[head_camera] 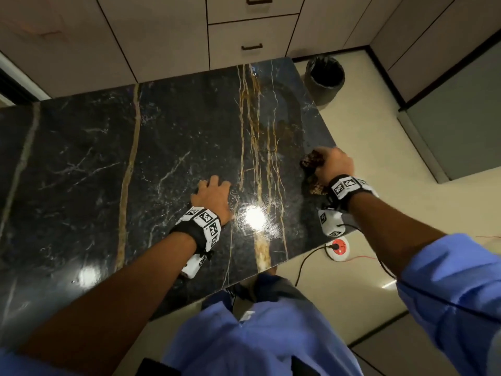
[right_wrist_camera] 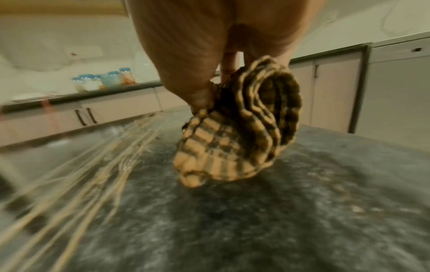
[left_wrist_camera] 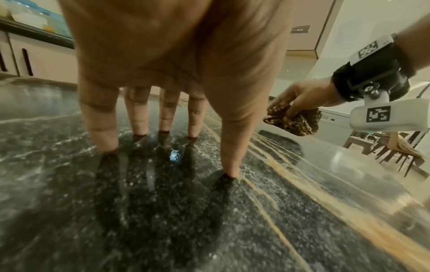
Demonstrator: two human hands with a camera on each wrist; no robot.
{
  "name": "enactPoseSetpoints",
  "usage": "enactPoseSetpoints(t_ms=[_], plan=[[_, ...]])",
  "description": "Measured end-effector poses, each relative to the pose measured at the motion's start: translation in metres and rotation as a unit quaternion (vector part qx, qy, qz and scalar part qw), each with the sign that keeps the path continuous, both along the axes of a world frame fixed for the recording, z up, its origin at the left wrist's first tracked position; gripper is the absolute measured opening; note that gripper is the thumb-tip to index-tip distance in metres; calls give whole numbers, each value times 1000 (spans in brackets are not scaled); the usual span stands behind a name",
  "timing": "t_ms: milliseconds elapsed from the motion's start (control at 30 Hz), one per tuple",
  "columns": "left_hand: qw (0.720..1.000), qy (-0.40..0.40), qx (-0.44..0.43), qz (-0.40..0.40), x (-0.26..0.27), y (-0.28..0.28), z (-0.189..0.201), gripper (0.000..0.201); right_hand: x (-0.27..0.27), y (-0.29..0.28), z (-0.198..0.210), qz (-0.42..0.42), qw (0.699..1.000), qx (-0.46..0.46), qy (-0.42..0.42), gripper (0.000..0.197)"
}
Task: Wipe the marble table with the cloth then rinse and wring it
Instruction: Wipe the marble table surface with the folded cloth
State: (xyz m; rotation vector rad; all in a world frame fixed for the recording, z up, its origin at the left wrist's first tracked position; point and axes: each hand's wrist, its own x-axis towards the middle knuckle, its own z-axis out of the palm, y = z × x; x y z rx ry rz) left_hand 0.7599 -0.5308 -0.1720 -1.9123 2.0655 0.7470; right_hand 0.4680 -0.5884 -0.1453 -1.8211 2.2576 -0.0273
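A person in a blue shirt (head_camera: 260,337) leans over a black marble table (head_camera: 81,158) veined with gold and white, the left hand (head_camera: 214,198) braced on the polished top with straight, spread fingers (left_wrist_camera: 102,128) whose tips touch the stone. The right hand (head_camera: 334,165) grips a bunched brown-and-tan patterned cloth (right_wrist_camera: 237,132), thumb and fingers curled round its upper folds; the cloth is near the table's right edge and, in the left wrist view, hangs just above the surface, apart from its own dark reflection. Whether its lowest fold brushes the stone cannot be told from the right wrist view, which is blurred. Both wrists carry black straps with white marker blocks. A ceiling light glares off the marble between the two hands. On the pale floor past the far right corner stands a black bin (head_camera: 325,77); beige cabinets (head_camera: 252,36) with dark handles line the wall behind the table.
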Motion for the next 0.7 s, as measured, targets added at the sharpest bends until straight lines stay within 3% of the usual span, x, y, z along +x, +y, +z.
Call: enactPoseSetpoints(t_ms=[167,333,433,600,700], plan=[[999,9,-36,27,-3,-10,-2,66,76,10,-6,119,989,-46,-79,54],[998,8,-56,41,-9,-25,-7,66,112,-2,-16,226,973,-3,-51,50],[996,25,-62,55,-18,-38,-9,65,90,-18,-23,188,981,13,-35,53],[993,40,-82,74,-35,-57,-12,65,-2,-56,-20,41,998,37,-16,50],[994,46,-51,83,-41,-64,-18,71,-23,-69,-17,67,997,23,-22,49]])
